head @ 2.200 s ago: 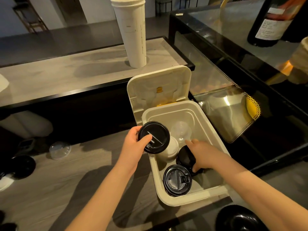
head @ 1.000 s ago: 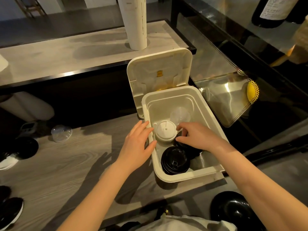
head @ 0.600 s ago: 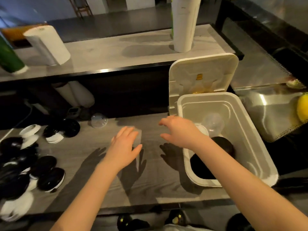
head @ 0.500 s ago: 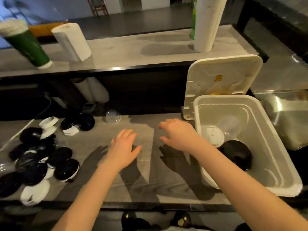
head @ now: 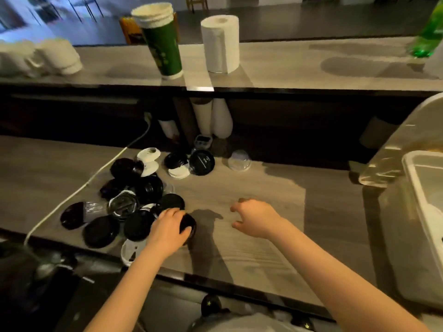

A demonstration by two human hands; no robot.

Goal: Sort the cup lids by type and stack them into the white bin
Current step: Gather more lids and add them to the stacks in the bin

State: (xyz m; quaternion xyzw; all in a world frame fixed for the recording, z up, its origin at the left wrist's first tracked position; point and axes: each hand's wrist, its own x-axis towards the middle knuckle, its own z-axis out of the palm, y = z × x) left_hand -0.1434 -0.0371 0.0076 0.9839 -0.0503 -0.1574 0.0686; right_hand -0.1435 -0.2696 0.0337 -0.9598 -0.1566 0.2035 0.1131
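A loose pile of several black, white and clear cup lids (head: 134, 195) lies on the wooden counter at left. My left hand (head: 167, 230) reaches onto the pile's right edge, fingers curled over a black lid (head: 188, 224) that it grips. My right hand (head: 256, 218) hovers above bare counter to the right, fingers loosely curled, holding nothing. The white bin (head: 417, 188) shows at the far right edge with its lid raised; its contents are out of view. A clear dome lid (head: 239, 160) sits apart near the back.
A white cable (head: 79, 188) runs across the counter by the pile. On the upper shelf stand a green cup stack (head: 163, 41), a paper towel roll (head: 220, 44) and white cups (head: 48, 58). The counter's front edge (head: 215, 279) is close to me.
The view has swung left from the bin to the lid pile. My left hand moved down-left onto a black lid. My right hand left the bin and hangs over the counter.
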